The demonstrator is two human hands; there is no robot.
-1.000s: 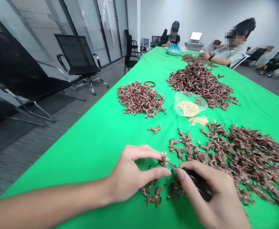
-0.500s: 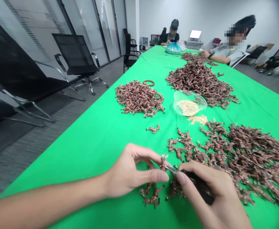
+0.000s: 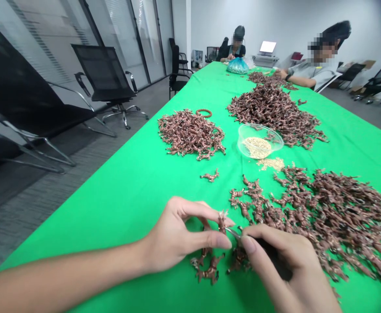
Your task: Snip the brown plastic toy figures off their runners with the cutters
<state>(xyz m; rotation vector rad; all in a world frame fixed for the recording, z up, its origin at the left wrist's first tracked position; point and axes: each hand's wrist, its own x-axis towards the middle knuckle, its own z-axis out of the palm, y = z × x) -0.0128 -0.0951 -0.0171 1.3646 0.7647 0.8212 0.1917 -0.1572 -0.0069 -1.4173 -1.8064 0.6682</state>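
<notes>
My left hand (image 3: 177, 234) pinches a small brown animal figurine (image 3: 222, 222) upright between thumb and fingers. From the right, my right hand (image 3: 285, 265) grips a black-handled tool (image 3: 275, 256) whose thin metal tip (image 3: 232, 233) meets the figurine's side. Most of the tool is hidden in my palm, so I cannot tell its exact kind. Below my left hand lie loose figurines (image 3: 208, 274), and others rest partly under my right hand. A large spread of the same figurines (image 3: 343, 208) reaches across the right side.
A clear plastic bowl (image 3: 277, 141) holds small gold pieces (image 3: 257, 147), with more spilled beside it. Figurine heaps (image 3: 190, 132) (image 3: 272, 111) lie farther off on the green cloth (image 3: 121, 204). A brown ring (image 3: 204, 113), a blue bag (image 3: 238, 66), two seated people and black chairs (image 3: 104, 71) are around.
Both hands stay almost in place, the figurine still pinched and the tool's tip still against it. My right hand and the tool have tilted slightly.
</notes>
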